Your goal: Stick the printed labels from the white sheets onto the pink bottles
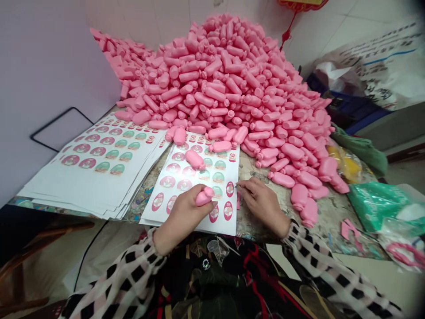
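Observation:
My left hand (pixel 186 213) is closed around a small pink plastic bottle (pixel 204 196), held over the near part of a white sticker sheet (pixel 195 177) printed with oval pink and green labels. My right hand (pixel 262 201) rests at the sheet's right edge, its fingers pinched together on a thin pointed thing I cannot make out, near a red oval label (pixel 229 189). Loose pink bottles (pixel 195 158) lie on the sheet. A huge heap of the same pink bottles (pixel 232 84) fills the table behind.
A stack of more sticker sheets (pixel 96 168) lies at the left, against a pale wall. Green plastic bags (pixel 375 208) and a yellow packet (pixel 348 166) sit at the right table edge. A blue crate (pixel 358 110) stands behind. Pink scraps (pixel 348 228) lie near the right.

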The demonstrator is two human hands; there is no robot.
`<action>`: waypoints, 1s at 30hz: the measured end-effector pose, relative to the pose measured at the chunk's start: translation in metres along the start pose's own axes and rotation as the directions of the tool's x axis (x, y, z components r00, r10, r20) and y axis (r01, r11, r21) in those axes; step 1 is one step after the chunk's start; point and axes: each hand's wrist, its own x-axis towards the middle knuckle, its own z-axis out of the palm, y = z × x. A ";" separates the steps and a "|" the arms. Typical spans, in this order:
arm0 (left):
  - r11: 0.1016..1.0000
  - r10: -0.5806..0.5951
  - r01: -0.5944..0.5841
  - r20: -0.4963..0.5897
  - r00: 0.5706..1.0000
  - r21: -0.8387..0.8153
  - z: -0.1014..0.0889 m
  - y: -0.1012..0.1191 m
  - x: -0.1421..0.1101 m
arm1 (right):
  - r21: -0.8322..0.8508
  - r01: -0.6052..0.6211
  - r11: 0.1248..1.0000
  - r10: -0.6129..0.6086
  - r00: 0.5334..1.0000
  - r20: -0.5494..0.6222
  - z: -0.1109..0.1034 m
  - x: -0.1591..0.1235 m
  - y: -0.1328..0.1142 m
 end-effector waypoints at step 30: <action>0.587 0.204 -0.322 0.249 0.947 0.743 0.019 -0.004 0.043 | -0.328 0.051 0.943 -0.041 0.998 0.037 -0.003 0.012 -0.001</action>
